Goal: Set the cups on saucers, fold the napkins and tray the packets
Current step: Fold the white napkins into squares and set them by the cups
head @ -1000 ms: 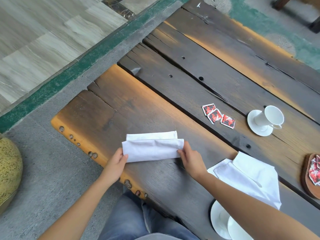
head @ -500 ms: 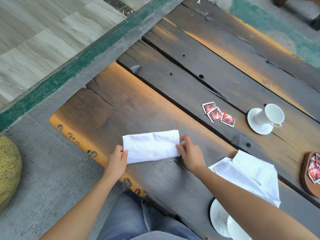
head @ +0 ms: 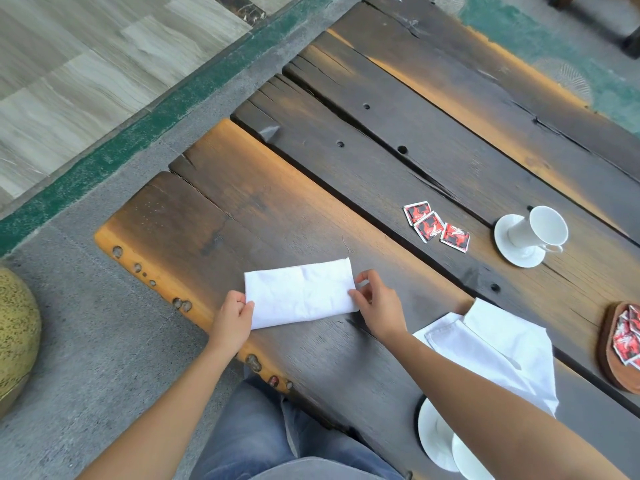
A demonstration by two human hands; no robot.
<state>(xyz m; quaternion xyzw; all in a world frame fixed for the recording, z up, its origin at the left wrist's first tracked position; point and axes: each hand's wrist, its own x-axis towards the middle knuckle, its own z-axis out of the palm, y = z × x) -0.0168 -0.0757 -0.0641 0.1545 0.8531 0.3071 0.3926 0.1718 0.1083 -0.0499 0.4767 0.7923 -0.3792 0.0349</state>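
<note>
A white napkin (head: 301, 293) lies folded into a narrow rectangle on the wooden table (head: 433, 133). My left hand (head: 232, 318) pinches its left end and my right hand (head: 378, 301) pinches its right end. A second white napkin (head: 498, 344) lies loosely spread to the right, partly under my right forearm. Three red packets (head: 435, 226) lie loose further back. A white cup (head: 540, 228) stands on a saucer (head: 516, 252) at the right. A round wooden tray (head: 613, 355) with red packets (head: 627, 337) sits at the right edge.
Two white saucers (head: 438, 441) sit at the near table edge, half hidden by my right arm. The table's left end (head: 138, 261) drops to grey floor. A yellow speckled round object (head: 15, 327) stands on the floor at the left.
The near half of the napkin was folded over the far half, leaving one flat rectangle. Both hands shifted to its short ends.
</note>
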